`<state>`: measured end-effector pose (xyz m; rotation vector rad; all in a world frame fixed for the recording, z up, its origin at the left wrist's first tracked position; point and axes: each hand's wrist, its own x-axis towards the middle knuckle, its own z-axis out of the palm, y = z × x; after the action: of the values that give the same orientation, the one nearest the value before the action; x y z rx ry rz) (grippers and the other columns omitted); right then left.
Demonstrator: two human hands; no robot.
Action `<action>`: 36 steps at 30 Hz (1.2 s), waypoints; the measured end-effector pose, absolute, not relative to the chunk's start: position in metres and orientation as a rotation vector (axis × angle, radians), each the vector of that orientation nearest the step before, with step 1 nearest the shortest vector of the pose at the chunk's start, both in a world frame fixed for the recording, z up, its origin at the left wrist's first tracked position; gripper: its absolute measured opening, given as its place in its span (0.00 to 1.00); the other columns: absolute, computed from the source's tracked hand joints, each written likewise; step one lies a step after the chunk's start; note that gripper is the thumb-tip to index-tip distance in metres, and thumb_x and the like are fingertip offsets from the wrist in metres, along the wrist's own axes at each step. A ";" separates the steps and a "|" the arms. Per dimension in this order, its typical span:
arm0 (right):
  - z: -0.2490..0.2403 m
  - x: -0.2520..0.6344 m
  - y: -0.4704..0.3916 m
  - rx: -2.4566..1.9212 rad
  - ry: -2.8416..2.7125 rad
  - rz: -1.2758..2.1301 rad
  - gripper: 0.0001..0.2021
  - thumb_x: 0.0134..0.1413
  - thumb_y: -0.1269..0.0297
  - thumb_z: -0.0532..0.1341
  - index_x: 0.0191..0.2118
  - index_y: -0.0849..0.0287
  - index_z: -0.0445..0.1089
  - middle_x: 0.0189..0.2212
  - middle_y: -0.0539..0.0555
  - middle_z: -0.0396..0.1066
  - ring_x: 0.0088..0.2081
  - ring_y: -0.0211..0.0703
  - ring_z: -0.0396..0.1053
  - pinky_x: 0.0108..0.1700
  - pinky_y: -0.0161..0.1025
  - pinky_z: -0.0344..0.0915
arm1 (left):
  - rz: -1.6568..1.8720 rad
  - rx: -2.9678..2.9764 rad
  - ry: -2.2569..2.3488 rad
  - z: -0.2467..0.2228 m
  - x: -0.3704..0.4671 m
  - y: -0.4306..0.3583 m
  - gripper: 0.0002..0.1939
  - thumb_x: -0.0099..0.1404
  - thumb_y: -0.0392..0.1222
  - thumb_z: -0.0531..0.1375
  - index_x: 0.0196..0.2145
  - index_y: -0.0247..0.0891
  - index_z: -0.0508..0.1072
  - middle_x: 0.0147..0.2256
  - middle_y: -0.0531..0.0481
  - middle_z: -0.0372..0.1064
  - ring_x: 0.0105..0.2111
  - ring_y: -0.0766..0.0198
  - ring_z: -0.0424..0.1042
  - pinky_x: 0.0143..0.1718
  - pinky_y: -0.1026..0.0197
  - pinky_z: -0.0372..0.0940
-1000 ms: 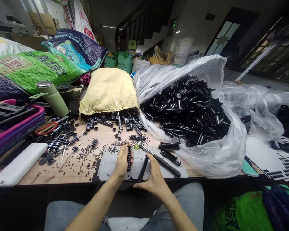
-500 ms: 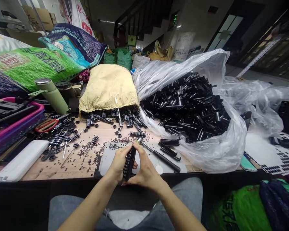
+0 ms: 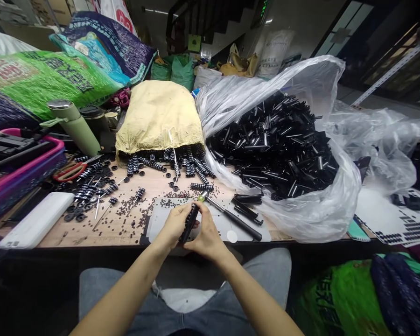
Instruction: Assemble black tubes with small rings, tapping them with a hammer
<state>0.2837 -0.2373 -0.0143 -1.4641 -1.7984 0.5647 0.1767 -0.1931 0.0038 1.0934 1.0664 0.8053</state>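
Observation:
Between my two hands is a black part (image 3: 189,225) with a row of ridged pieces along it, tilted, over the table's front edge. My left hand (image 3: 175,225) grips its left side. My right hand (image 3: 207,232) holds it from the right, thumb and fingers at its upper and lower ends. Just beyond my fingertips lies a hammer (image 3: 234,218) with a black handle, on a grey board (image 3: 157,224). A short ridged roller (image 3: 202,187) sits behind the hammer head. Several black casings (image 3: 247,207) rest right of it.
A cream sack (image 3: 161,112) spills ridged rollers onto the table. At the right, a clear plastic bag (image 3: 315,219) holds many black casings. Small rings, rods, scissors (image 3: 70,172), a white box (image 3: 37,221), a green bottle (image 3: 77,133) and a pink basket (image 3: 52,145) are at the left.
The view has shifted, so the table and bags appear slightly higher. The held part has turned, and its ridged side shows less. Both hands still hold it.

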 end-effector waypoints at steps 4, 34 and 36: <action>-0.034 0.282 -0.238 -1.548 -1.794 0.351 0.39 0.39 0.72 0.59 0.58 0.62 0.40 0.54 0.64 0.50 0.57 0.52 0.49 0.56 0.52 0.52 | 0.939 1.893 1.184 -0.022 0.175 -0.203 0.22 0.56 0.37 0.55 0.50 0.38 0.64 0.39 0.43 0.63 0.40 0.58 0.64 0.43 0.53 0.61; 0.015 0.280 -0.283 -2.009 -2.139 0.358 0.19 0.61 0.57 0.38 0.33 0.57 0.62 0.22 0.54 0.70 0.23 0.43 0.67 0.23 0.34 0.50 | 0.546 2.867 1.358 -0.068 0.191 -0.225 0.28 0.60 0.36 0.45 0.57 0.22 0.51 0.54 0.31 0.55 0.56 0.51 0.51 0.55 0.47 0.46; 0.011 0.283 -0.279 -2.077 -2.149 0.357 0.19 0.61 0.58 0.38 0.32 0.57 0.62 0.22 0.53 0.70 0.23 0.44 0.68 0.23 0.34 0.49 | 0.563 2.833 1.319 -0.064 0.190 -0.217 0.24 0.60 0.34 0.46 0.54 0.23 0.56 0.50 0.32 0.60 0.52 0.51 0.57 0.52 0.48 0.52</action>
<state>0.2832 -0.2795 0.0105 -2.0770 -2.1492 0.3574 0.1896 -0.2171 -0.0640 2.8329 1.3191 0.5627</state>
